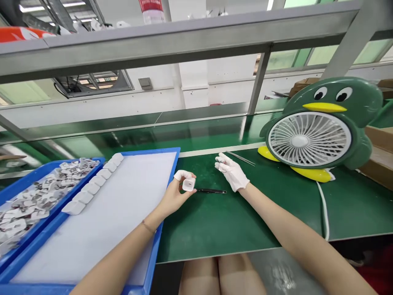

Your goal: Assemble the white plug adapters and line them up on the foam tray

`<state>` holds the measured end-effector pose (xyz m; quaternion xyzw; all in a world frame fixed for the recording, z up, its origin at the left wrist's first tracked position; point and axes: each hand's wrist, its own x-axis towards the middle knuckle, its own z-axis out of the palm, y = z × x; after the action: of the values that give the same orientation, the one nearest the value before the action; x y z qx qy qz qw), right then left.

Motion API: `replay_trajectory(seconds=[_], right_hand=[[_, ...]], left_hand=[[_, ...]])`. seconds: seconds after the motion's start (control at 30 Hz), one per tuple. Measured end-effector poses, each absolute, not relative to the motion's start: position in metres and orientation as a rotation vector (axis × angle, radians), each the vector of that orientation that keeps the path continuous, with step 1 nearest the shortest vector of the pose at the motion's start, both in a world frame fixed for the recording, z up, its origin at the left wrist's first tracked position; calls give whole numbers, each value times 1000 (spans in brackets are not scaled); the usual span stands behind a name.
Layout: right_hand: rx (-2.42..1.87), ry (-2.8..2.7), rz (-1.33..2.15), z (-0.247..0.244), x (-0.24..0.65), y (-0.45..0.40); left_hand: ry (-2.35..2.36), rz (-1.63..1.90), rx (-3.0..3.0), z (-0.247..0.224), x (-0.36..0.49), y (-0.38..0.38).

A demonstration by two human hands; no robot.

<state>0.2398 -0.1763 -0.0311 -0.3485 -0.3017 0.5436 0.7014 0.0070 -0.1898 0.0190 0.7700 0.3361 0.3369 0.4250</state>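
Between its fingers and thumb, my left hand [178,190] holds a small white plastic housing [188,184] with a dark slot in its face. White covers sit on some of that hand's fingertips. My right hand [231,172], in a white glove, is above the green mat with its fingers bent together; a tiny metallic bit shows at the fingertips, too small to make out. Between the hands lies a black pen-like tool [211,191]. Metal tweezers [241,158] lie just beyond my right hand.
A blue-rimmed tray [176,164] at left bears a row of white housings [91,188]. Beside it, a blue bin [100,160] holds many small white and metal parts. A green penguin-shaped fan [362,135] stands at right, its white cable [324,211] running to the front edge.
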Motion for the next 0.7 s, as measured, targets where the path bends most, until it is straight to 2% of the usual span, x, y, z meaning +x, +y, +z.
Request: replay_trajectory(seconds=[0.13, 0.33, 0.47, 0.7], right_hand=[[-826, -760, 1257, -31, 233, -185], [-934, -883, 1204, -18, 224, -199], [-848, -950, 1197, -10, 216, -207], [-825, -1040, 1116, -11, 207, -207]], left_hand=[[920, 772, 1983, 22, 10, -195], [1021, 798, 1467, 16, 10, -187], [1009, 801, 1257, 13, 8, -180], [1102, 605, 1670, 8, 9, -186]])
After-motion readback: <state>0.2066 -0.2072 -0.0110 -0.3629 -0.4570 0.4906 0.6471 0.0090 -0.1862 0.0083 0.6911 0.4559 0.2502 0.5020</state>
